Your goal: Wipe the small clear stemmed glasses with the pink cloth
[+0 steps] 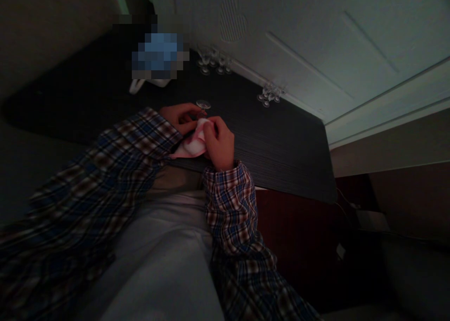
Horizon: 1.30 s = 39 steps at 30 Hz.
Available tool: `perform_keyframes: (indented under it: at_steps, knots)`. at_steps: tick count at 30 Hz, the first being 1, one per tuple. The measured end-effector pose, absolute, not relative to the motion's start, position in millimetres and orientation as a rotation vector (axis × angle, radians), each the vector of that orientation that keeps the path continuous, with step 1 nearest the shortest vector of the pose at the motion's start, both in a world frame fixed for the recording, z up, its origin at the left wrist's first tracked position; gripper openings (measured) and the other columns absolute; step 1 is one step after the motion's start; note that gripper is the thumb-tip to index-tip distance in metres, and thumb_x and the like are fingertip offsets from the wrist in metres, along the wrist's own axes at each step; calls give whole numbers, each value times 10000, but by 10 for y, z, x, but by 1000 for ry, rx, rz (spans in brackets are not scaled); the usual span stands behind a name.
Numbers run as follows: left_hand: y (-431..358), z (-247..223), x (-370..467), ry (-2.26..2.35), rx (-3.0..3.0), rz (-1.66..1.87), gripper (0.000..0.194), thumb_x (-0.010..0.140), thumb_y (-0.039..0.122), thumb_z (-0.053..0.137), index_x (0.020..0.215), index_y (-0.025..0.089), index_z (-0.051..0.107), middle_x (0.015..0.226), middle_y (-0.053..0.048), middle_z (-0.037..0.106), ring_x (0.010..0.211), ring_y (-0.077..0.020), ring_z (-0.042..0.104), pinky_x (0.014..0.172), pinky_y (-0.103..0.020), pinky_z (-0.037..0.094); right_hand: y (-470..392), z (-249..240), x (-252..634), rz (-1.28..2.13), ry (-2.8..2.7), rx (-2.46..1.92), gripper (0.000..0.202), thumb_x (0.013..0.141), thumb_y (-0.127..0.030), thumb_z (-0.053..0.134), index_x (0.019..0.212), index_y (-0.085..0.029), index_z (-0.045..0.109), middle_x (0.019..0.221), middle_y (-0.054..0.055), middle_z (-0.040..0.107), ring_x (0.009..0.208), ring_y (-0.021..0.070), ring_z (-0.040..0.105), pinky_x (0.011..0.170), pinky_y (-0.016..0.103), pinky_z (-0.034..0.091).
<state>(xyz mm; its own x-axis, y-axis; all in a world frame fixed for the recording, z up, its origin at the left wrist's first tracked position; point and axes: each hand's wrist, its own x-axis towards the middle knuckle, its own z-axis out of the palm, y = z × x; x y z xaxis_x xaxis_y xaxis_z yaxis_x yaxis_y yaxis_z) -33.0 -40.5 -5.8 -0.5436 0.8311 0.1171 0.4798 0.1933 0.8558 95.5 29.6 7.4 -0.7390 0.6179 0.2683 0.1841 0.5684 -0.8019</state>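
Between the left hand [180, 117] and the right hand [221, 143], close to the near edge of the table [281, 147], is a small clear glass [203, 105], its round foot showing just beyond the left fingertips. A pink and white cloth [195, 145] is bunched right below it. The left hand's fingers are curled in, seemingly clamped on the stem; the right hand has thumb and fingers pinched together on the cloth. Whether the bowl is inside the cloth, I cannot tell.

A twist of the right hand against the left could, I judge, snap the thin stem. Smooth glass might slip from too light a left-hand hold and hit the table. The cloth's loose corner, beside the left sleeve [140, 133], could catch and tug the glass. Beyond both hands is one cluster of glasses [213, 61]; farther right is a second cluster [270, 95]. A careless reach could knock one glass into its neighbours.
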Motion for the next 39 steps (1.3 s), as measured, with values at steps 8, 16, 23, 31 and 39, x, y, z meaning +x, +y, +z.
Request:
perform_keyframes:
  at_steps: [8, 16, 23, 31, 39]
  knots:
    - [-403, -61, -325, 2087, 1248, 1302, 406, 655, 335, 508, 1028, 183, 561, 944, -37, 622, 703, -138, 575, 591, -219, 443, 295, 57, 950, 1076, -2249, -619, 232, 837, -370, 328, 846, -210, 494, 746, -13, 530, 717, 101, 514, 711, 240, 383]
    - [-409, -60, -325, 2075, 1230, 1286, 429, 658, 369, 501, 1045, 188, 548, 968, -44, 622, 709, -143, 576, 586, -219, 452, 291, 70, 954, 1069, -2258, -627, 236, 838, -366, 320, 845, -207, 494, 739, -14, 527, 710, 101, 515, 704, 236, 380]
    - [-414, -12, -328, 2106, 1247, 1213, 468, 649, 378, 500, 1064, 165, 542, 970, -64, 617, 701, -145, 573, 586, -218, 442, 295, 64, 954, 1101, -2251, -632, 230, 833, -368, 332, 855, -209, 496, 754, -14, 531, 740, 104, 514, 734, 242, 378]
    - [-415, -24, -327, 2110, 1253, 1222, 449, 650, 387, 501, 1048, 185, 546, 965, -54, 623, 685, -142, 566, 569, -211, 434, 291, 90, 959, 1131, -2258, -651, 233, 832, -372, 337, 860, -208, 500, 770, -9, 536, 761, 105, 519, 750, 244, 377]
    - [-412, -19, -320, 2108, 1230, 1269, 405, 636, 355, 529, 1005, 193, 571, 909, -43, 637, 672, -137, 563, 560, -205, 431, 291, 88, 960, 1129, -2254, -644, 230, 831, -373, 335, 851, -209, 495, 752, -13, 531, 736, 103, 517, 730, 240, 384]
